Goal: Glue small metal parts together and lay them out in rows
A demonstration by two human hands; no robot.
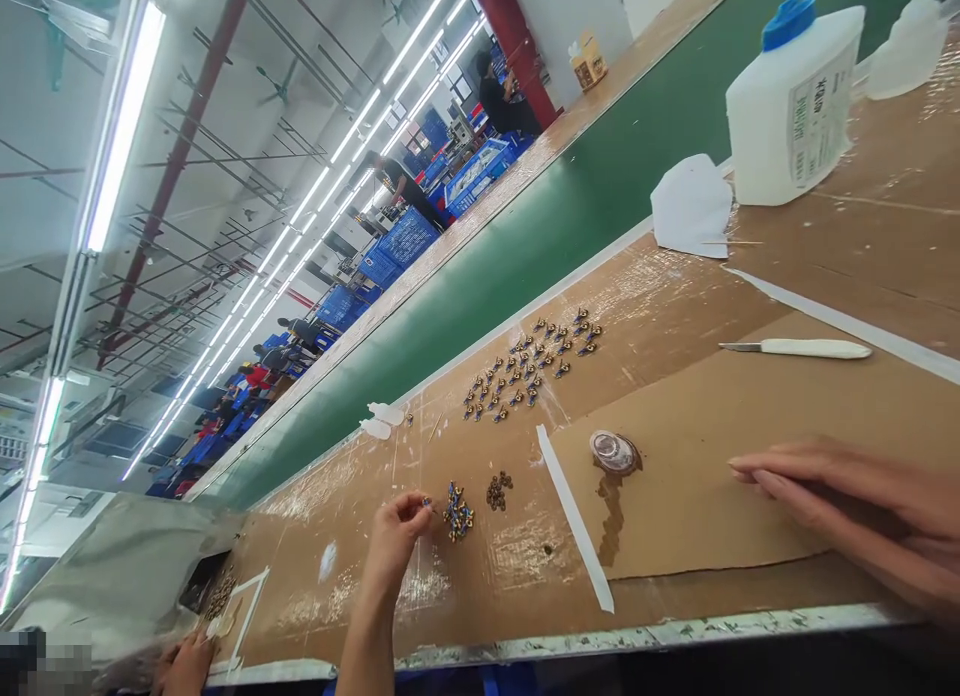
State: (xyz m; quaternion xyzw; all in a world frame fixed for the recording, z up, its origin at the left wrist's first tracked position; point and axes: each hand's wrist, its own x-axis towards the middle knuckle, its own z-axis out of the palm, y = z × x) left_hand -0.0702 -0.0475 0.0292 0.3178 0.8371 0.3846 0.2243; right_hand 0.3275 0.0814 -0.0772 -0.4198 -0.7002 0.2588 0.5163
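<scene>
My left hand pinches a small blue part between thumb and fingertips, just left of a pile of small blue-and-gold parts. Beside that pile lies a little heap of small brown pieces. My right hand hovers over the cardboard sheet, thumb and forefinger closed together at the tips; whatever they hold, if anything, is too small to make out. Left of it on the cardboard, a small round cup sits in a brown wet smear. Farther back, several blue-and-gold parts stand spread out in rows.
A white-handled knife lies at the cardboard's back edge. Behind it stand a white jug with a blue cap and a squeeze bottle. A green belt runs behind the table. Another person's hand is at lower left.
</scene>
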